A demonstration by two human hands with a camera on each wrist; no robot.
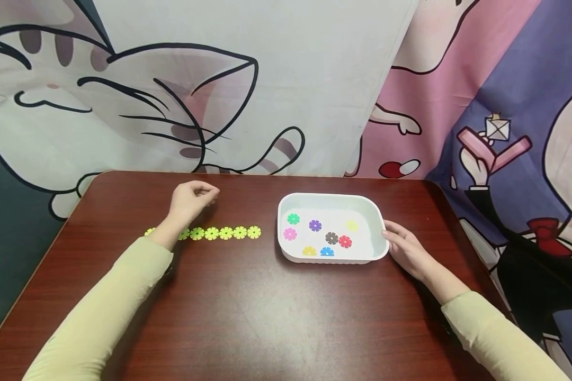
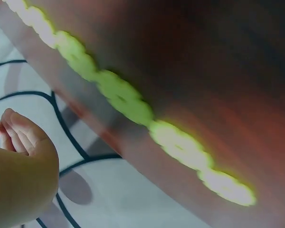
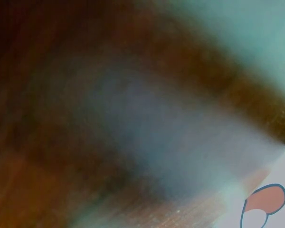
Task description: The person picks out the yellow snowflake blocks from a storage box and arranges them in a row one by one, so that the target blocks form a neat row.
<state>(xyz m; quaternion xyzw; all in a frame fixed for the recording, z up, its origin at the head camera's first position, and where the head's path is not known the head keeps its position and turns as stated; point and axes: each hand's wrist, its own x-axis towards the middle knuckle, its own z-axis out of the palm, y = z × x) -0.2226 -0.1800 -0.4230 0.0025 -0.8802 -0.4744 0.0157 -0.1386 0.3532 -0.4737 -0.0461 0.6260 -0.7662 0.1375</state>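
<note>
My left hand (image 1: pixel 190 200) hovers over the table behind a row of yellow-green snowflake discs (image 1: pixel 225 233). Its fingers are loosely curled, thumb close to the fingertips, and nothing shows between them. In the left wrist view, the left hand (image 2: pixel 28 147) appears at the lower left, while the joined discs (image 2: pixel 123 97) run diagonally. At the right end of a white plastic tray (image 1: pixel 333 260), my right hand (image 1: pixel 407 247) grips the rim, thumb on top. Several snowflake discs in different colours, including a purple disc (image 1: pixel 315 225) and a red disc (image 1: pixel 345 242), lie in the tray.
The brown wooden table (image 1: pixel 276 317) has its far edge against a cartoon-printed cloth (image 1: pixel 314 95). My left forearm crosses the left part of the disc row and hides some of it. The right wrist view is mostly blurred.
</note>
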